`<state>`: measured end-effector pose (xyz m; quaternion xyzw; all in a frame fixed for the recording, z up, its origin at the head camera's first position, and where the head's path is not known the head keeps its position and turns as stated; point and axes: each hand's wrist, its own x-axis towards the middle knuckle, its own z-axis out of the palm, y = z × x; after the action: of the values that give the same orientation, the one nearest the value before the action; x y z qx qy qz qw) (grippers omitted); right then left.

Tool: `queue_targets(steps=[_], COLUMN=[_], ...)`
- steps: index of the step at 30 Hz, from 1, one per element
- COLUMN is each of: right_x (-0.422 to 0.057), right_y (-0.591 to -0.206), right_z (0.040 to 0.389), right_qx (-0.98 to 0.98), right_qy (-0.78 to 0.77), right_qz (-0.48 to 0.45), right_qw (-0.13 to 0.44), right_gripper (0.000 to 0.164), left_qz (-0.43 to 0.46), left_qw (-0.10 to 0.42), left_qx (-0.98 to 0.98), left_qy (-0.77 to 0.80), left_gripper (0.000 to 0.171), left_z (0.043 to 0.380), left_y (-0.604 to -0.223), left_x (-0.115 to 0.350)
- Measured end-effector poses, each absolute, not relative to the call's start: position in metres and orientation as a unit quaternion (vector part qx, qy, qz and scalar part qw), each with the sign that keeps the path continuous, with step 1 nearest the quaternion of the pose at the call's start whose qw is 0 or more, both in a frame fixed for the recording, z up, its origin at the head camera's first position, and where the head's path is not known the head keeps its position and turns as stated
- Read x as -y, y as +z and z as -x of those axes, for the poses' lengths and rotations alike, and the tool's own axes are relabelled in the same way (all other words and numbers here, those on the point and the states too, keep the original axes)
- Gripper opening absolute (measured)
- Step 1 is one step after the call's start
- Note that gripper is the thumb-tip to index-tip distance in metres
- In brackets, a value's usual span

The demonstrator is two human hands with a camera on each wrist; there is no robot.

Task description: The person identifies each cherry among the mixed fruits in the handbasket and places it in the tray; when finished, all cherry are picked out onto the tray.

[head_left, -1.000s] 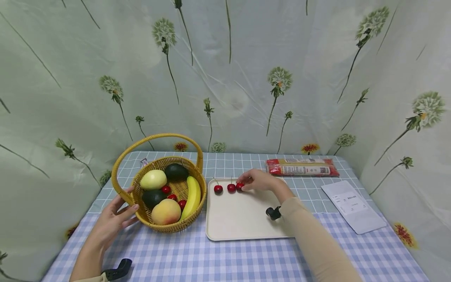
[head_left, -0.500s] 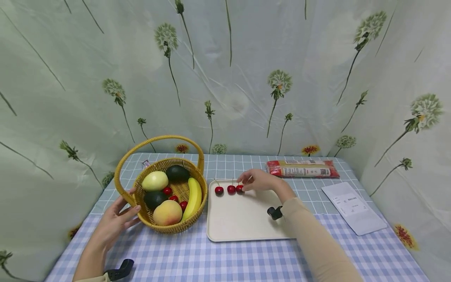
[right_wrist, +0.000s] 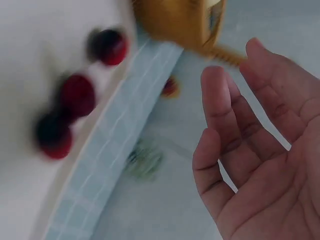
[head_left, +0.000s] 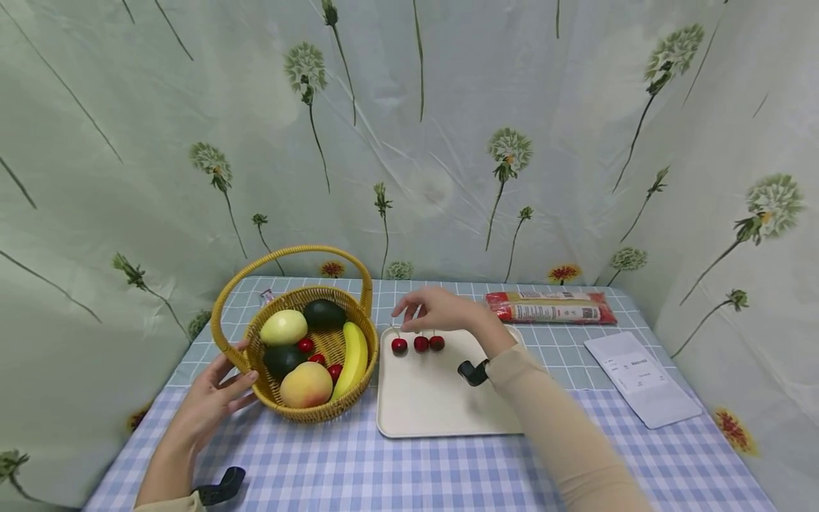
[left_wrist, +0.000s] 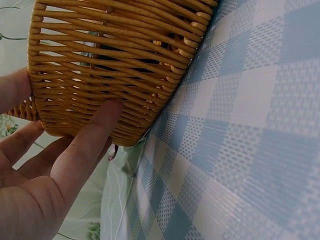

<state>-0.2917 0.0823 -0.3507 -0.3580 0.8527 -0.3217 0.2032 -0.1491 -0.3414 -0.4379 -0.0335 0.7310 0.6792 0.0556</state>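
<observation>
My left hand (head_left: 207, 398) holds the yellow wicker basket (head_left: 365, 380) by its left side, at the foot of the handle; in the left wrist view its fingers lie against the woven wall (left_wrist: 115, 75). Inside are a banana (head_left: 350, 359), a peach (head_left: 306, 385), a pale green fruit (head_left: 284, 328), two dark green fruits (head_left: 324, 314) and small red fruits (head_left: 305, 345). Three cherries (head_left: 421, 343) lie in a row near the back edge of the cream tray (head_left: 441, 398). Over the leftmost one hovers my right hand (head_left: 438, 311), fingers loosely bent with nothing between them in the right wrist view.
Behind the tray, at the right, lies a red-and-yellow packet of noodles (head_left: 550, 307). A white labelled pouch (head_left: 642, 378) rests on the checked cloth (head_left: 320, 469) farther right. A floral curtain (head_left: 435, 178) hangs behind the table.
My right hand has left the rightmost cherry, which stays on the tray, and has moved left and up above the leftmost one. The left hand stays on the basket.
</observation>
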Motion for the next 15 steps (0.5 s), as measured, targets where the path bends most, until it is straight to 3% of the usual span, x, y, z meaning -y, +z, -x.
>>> queue_targets(steps=[6, 15], right_x=[-0.038, 0.018], right_y=[-0.340, -0.339], right_z=[0.281, 0.275], right_qx=[-0.840, -0.824], right_qy=[-0.286, -0.258], right_qz=[0.403, 0.401], right_qw=[0.223, 0.307], right_gripper=[0.035, 0.042], left_qz=[0.040, 0.040], left_qw=[0.062, 0.061], left_qx=[-0.736, -0.740], left_qy=[0.673, 0.669], left_gripper=[0.082, 0.081], left_z=[0.148, 0.149], left_y=[-0.440, -0.438], left_x=[0.341, 0.341])
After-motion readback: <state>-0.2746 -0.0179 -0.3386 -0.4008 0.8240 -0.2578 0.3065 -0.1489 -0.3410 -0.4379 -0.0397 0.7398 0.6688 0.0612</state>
